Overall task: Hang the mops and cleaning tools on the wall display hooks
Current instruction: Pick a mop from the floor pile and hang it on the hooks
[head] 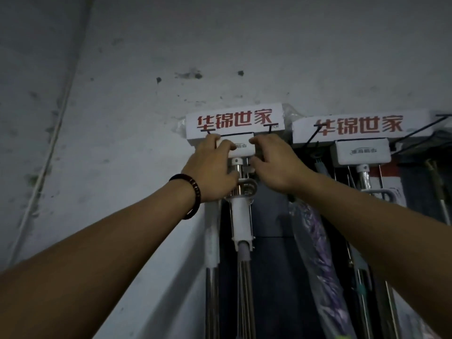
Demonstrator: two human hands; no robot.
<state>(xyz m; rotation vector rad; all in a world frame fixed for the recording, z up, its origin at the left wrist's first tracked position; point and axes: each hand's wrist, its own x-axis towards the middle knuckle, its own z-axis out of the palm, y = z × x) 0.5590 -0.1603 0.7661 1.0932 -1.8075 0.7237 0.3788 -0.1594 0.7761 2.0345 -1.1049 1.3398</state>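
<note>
As if to seat it on the wire hooks [270, 126] at centre frame, left hand [215, 167] and right hand [275, 162] both clutch the mop head [241, 141].

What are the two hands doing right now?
Left hand: closed, gripping the left end of the white mop head.
Right hand: closed, gripping its right end.

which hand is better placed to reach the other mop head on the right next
Right, probably. The right hand grips the right end of the near mop head, closest to the second mop head; the left hand would have to cross over.
</note>
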